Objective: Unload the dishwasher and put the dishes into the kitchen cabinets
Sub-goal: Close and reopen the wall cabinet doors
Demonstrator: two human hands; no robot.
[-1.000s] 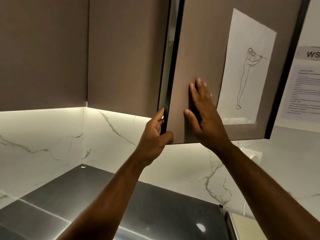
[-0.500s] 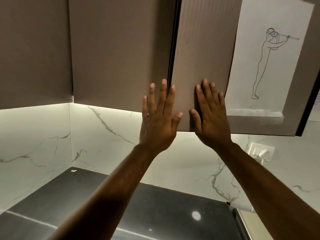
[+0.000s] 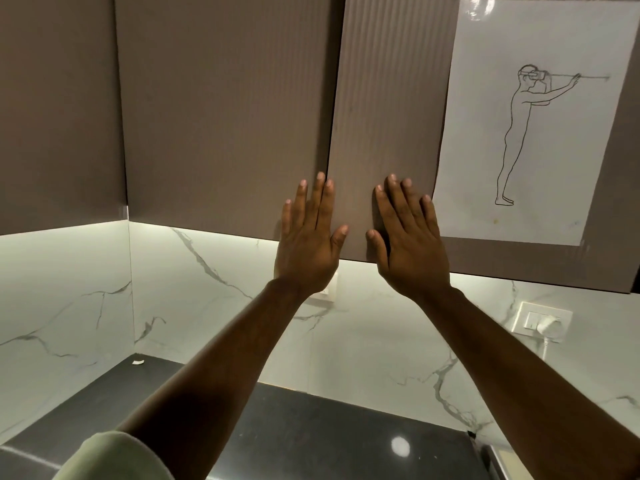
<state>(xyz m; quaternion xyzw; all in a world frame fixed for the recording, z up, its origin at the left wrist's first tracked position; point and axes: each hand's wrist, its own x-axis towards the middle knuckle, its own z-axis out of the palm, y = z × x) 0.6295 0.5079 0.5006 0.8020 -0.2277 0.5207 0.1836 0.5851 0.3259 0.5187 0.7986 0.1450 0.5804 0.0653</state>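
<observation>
While the left hand and right hand are pressing flat, gripping nothing, on the cabinet door beside its seam, an even push low down is serving best. The door is seemingly sitting flush, though the seam is dim. No dishes are showing.

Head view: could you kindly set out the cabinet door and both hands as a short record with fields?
Door: brown ribbed upper cabinet door, looks shut or nearly so
Left hand: flat, fingers straight, over the door's left edge
Right hand: flat on the door's lower part
On door: white paper sheet with a line-drawn figure
Below: dark glossy countertop
Dishes: none in view
</observation>
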